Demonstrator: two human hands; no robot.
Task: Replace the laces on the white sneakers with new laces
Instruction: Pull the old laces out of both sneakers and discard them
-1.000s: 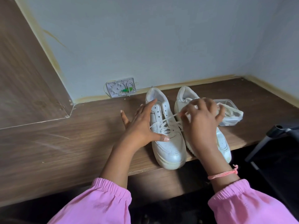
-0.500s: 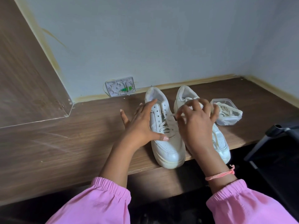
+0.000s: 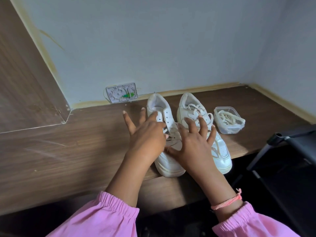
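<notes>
— Pink sleeves (image 3: 95,218) come in at the near edge, and a dark wood-grain bench (image 3: 51,159) runs under them to the corner of a pale grey wall (image 3: 171,40). What lies on it?

— Two white sneakers, toes over the near edge. The left sneaker (image 3: 168,161) has its upper eyelets bare; the right sneaker (image 3: 220,154) carries a loose lace (image 3: 196,108).

— And the hands?

— Left hand (image 3: 147,135) lies over the left sneaker, fingers (image 3: 127,119) spread and straight. Right hand (image 3: 193,144) hovers across both shoes, fingers (image 3: 202,121) splayed and slightly bent, gripping nothing I can see. They hide the middle of both shoes.

— Anything beside them?

— A clear plastic tub (image 3: 229,129) with coiled laces (image 3: 226,118), just right of the right sneaker. Farther back, a small wall box (image 3: 121,92) sits where bench meets wall. A black frame (image 3: 290,151) stands off the bench's right end.
</notes>
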